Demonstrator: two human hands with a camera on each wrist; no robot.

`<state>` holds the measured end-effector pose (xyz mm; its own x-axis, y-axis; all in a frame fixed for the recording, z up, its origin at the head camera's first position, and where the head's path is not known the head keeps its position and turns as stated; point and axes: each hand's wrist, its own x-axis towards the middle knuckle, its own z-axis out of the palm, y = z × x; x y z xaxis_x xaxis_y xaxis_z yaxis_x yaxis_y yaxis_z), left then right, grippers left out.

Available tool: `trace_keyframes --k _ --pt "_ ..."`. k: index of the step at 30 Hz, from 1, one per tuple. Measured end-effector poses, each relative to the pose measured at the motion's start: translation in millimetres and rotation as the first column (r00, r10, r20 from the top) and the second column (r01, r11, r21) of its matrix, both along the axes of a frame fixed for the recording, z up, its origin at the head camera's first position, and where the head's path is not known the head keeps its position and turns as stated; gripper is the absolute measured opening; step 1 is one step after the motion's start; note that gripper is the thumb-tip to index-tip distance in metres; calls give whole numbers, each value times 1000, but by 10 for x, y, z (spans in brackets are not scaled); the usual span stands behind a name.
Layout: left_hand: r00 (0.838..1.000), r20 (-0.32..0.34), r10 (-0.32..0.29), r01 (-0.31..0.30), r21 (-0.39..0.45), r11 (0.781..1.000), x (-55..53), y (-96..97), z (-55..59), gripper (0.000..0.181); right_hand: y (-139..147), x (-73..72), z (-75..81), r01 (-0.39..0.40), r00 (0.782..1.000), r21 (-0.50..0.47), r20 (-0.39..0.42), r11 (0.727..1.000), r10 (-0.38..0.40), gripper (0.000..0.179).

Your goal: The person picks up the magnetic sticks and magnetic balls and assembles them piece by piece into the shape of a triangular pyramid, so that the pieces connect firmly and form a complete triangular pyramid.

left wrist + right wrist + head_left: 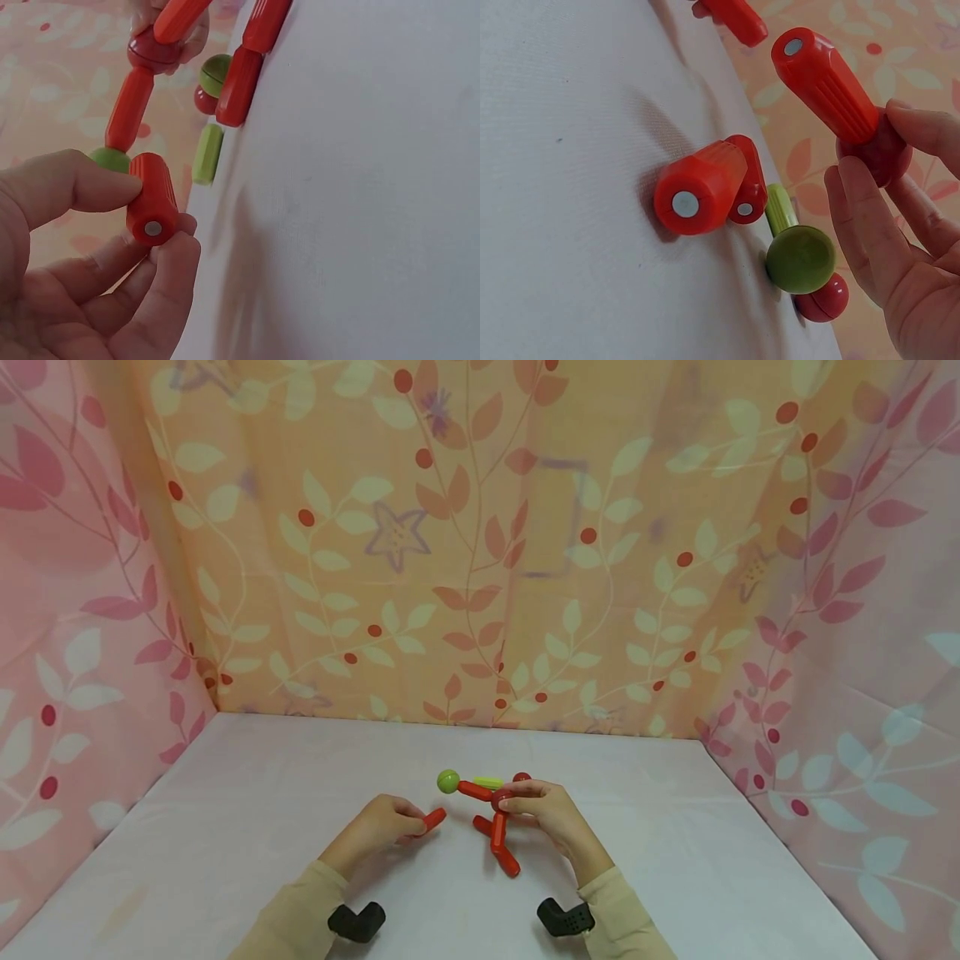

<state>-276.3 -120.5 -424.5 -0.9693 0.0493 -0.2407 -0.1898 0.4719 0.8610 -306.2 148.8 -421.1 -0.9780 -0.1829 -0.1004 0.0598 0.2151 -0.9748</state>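
Note:
My left hand (381, 828) pinches a red magnetic stick (156, 195) between thumb and fingers, a round silver disc showing in its end. My right hand (557, 814) holds a dark red ball (152, 51) in its fingertips. Two red sticks join that ball: one (129, 109) reaches to a green ball (447, 782), the other (826, 86) points toward me with its silver end bare. In the head view a gap separates the left hand's stick from this joined piece.
On the white table (285, 777) lie red sticks (697, 191), a light green stick (208, 154), another green ball (801, 259) and a red ball (825, 300), near and under my right hand. Patterned cloth (465, 543) walls the back and both sides.

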Motion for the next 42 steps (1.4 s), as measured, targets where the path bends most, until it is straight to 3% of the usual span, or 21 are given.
trace_keyframes --k 13,29,42 --pt "1000 -23 -10 12 74 997 88 96 76 7 -3 8 11 5 1000 -4 7 1000 -5 35" --pt "1000 13 8 -9 139 990 112 173 104 12 -30 0 2 8 1000 -11 18 1000 -8 35" --pt "1000 22 15 -20 209 978 100 206 73 26 -31 -3 9 17 1000 -14 25 1000 -17 35"
